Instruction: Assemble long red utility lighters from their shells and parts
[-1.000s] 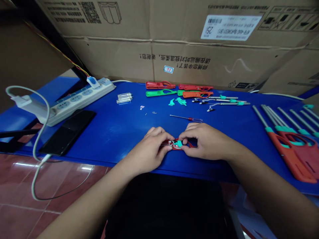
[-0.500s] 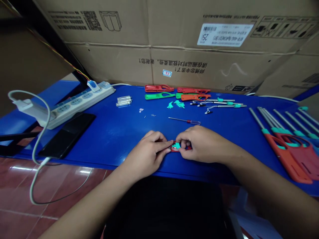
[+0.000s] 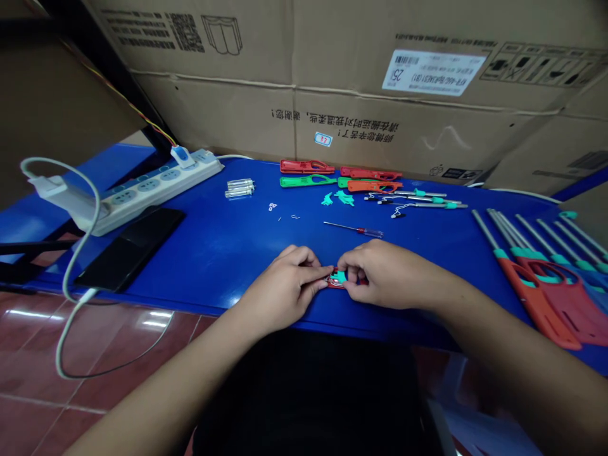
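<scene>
Drawing closer, the left hand (image 3: 284,278) and right hand (image 3: 384,273) are pinching a red plastic lighter shell (image 3: 334,284). Right fingertips (image 3: 349,286) are clamping its teal piece (image 3: 341,276).

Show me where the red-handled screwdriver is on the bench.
In the head view, the red-handled screwdriver lies on the blue table, just beyond the person's right hand and below the small teal plastic pieces.

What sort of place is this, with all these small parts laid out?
It looks like a small assembly workshop: a blue workbench holds long-nosed lighter bodies with metal tubes and a small screwdriver, with stacked cardboard cartons behind.
</scene>
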The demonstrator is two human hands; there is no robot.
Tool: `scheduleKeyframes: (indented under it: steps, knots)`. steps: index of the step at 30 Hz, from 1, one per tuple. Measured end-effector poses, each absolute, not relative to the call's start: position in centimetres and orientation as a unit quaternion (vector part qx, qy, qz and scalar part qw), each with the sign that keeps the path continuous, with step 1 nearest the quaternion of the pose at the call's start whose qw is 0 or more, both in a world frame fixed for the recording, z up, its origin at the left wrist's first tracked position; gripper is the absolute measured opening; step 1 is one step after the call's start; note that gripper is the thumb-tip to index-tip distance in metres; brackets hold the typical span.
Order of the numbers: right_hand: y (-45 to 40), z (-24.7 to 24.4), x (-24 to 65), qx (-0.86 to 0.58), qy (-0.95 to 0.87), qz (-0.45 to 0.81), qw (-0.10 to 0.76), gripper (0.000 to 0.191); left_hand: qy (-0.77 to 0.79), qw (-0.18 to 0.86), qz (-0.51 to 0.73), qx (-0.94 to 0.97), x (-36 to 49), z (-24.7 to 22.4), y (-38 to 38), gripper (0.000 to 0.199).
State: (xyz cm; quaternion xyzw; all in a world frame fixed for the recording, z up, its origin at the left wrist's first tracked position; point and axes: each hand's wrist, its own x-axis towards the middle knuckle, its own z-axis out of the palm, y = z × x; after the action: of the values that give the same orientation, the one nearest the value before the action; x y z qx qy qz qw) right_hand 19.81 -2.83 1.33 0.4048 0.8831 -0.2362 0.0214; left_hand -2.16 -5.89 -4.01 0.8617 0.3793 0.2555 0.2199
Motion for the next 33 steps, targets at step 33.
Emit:
scheduleKeyframes:
  steps: [33]
  knots:
    - [-2.6,1.3,21.3,0.34,0.909,-0.242,-0.008,0.022,0.379,0.265,0.255,0.849,-2.4,-3.8,-5.6,0.028]
